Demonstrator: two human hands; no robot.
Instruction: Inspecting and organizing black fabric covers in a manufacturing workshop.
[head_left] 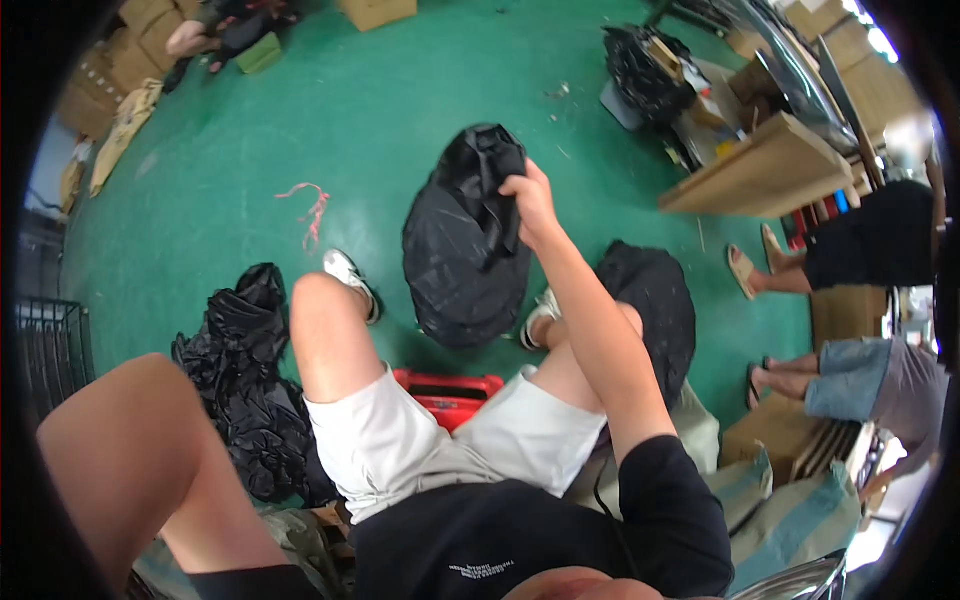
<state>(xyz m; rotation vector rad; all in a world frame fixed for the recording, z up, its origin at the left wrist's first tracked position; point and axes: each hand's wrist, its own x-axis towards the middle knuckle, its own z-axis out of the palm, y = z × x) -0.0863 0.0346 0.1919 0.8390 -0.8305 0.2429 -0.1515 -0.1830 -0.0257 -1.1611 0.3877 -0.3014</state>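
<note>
A full, rounded black plastic bag [462, 275] stands on the green floor between my feet. Its gathered top is gripped by my right hand [534, 205], whose fingers are wrapped round the plastic. What lies inside the bag is hidden. My left arm [125, 460] is bent at the lower left, and its hand is out of the picture. Beside my left leg lies a crumpled heap of black plastic bags [245, 350]. Another filled black bag [665, 300] rests by my right knee, partly behind my right forearm.
A red plastic object [450, 396] sits between my legs. Pink string [316, 215] lies on the floor. Two people stand at the right, near a tilted brown board [765, 165] and cardboard boxes [765, 435]. Woven sacks [800, 520] are at the lower right. Another person sits at the far left.
</note>
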